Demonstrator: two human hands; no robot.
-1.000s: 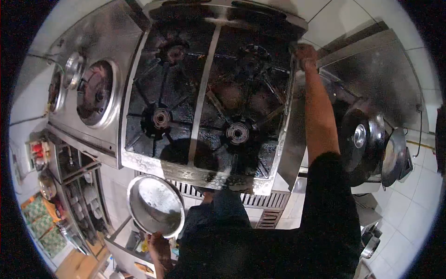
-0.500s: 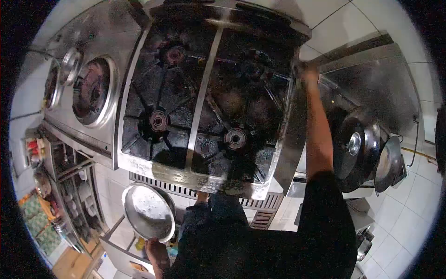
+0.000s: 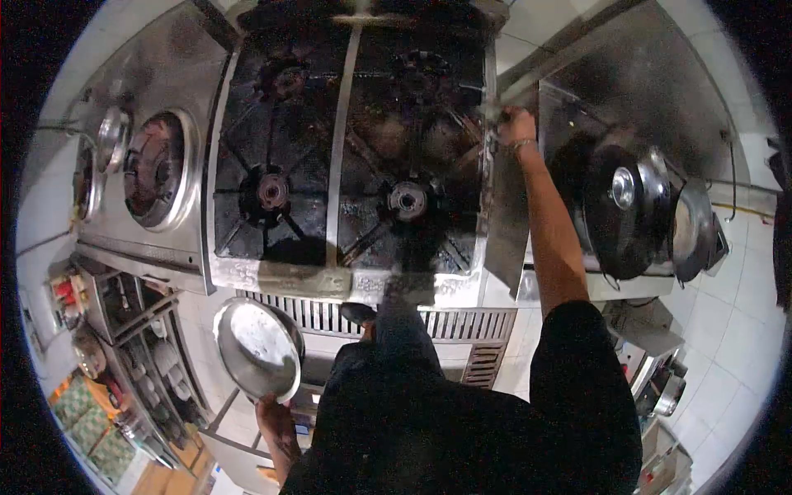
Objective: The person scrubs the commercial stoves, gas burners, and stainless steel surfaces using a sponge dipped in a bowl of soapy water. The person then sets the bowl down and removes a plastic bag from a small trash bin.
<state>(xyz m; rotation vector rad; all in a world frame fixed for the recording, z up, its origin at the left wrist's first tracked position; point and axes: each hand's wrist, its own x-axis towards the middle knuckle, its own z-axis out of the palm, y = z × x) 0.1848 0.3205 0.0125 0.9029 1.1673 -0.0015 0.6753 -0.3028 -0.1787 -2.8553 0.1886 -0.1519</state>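
Observation:
My left hand (image 3: 271, 412) grips the rim of a round metal bowl (image 3: 276, 375), which is tilted and holds some whitish, shiny liquid or suds. It hangs in front of the stove's near left corner. My right hand (image 3: 518, 128) is closed at the right edge of the four-burner gas stove (image 3: 343, 157); what its fingers hold is too small and blurred to make out. The stove top is dark and wet, and whitish foam lies along its metal front edge. Nearest that hand is the rear right burner (image 3: 425, 80). A front burner (image 3: 407, 198) lies further toward me.
Black pans (image 3: 615, 214) and a shiny lid stand on a steel counter to the right. A wok burner (image 3: 157, 169) sits in the steel range at left. Below it is a rack (image 3: 153, 355) with dishes. A floor drain grate (image 3: 470, 323) runs before the stove.
The view has shifted, so the stove sits higher. My right hand remains by the stove's right edge, slightly nearer its side. The bowl stays in my left hand.

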